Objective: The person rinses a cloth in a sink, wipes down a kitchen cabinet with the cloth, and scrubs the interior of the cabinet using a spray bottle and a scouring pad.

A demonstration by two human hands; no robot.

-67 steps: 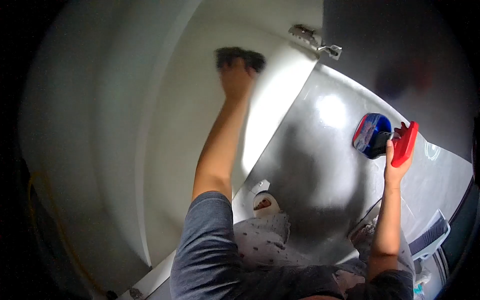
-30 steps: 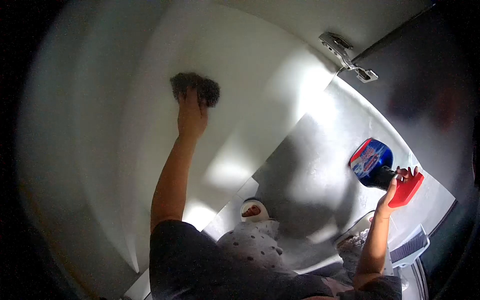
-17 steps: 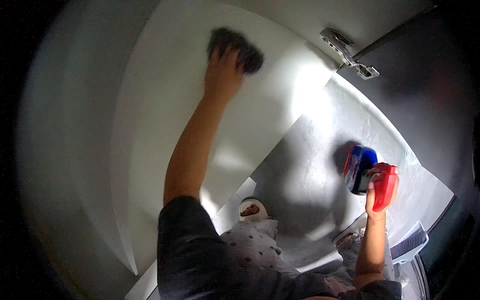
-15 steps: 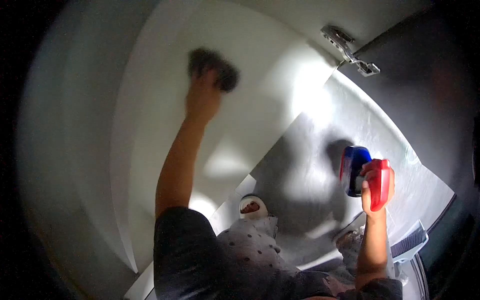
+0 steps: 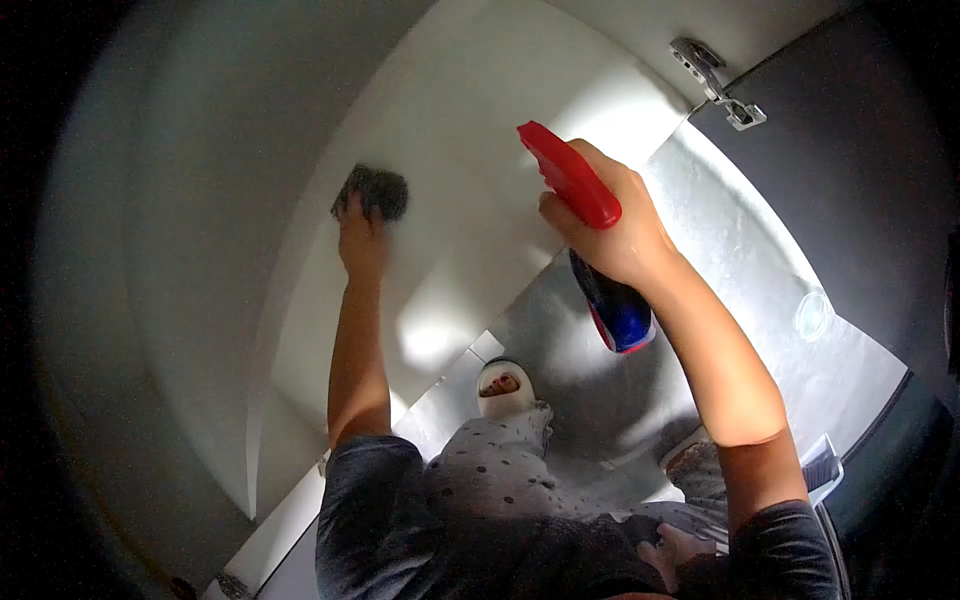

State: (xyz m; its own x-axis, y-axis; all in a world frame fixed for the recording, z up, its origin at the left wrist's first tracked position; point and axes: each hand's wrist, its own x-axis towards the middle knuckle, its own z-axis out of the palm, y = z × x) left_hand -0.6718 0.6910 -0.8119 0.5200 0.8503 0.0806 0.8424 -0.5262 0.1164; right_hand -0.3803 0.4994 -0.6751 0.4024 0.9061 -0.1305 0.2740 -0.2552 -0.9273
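My left hand (image 5: 362,245) is closed on a dark, rough-looking cloth (image 5: 388,193), pressing it to a pale panel (image 5: 470,130). Whether the cloth is rather a scouring pad is hard to tell. Held up in front of the panel is a spray bottle (image 5: 622,312) with a red trigger head (image 5: 572,178) and a blue body. My right hand (image 5: 628,215) wraps round its neck, with the nozzle pointing up and left toward the panel. The fingers round the far side of the bottle are partly hidden.
A metal hinge (image 5: 715,82) joins the panels at the upper right. Below lies a grey floor-like surface (image 5: 560,350), with my slippered foot (image 5: 505,385) on it. A light-rimmed container (image 5: 825,468) stands at the lower right. Bright light patches fall across the panel.
My left hand has slid the cloth left and downward over the panel. My right hand has lifted the spray bottle up and left from the lower right, turning its nozzle toward the panel.
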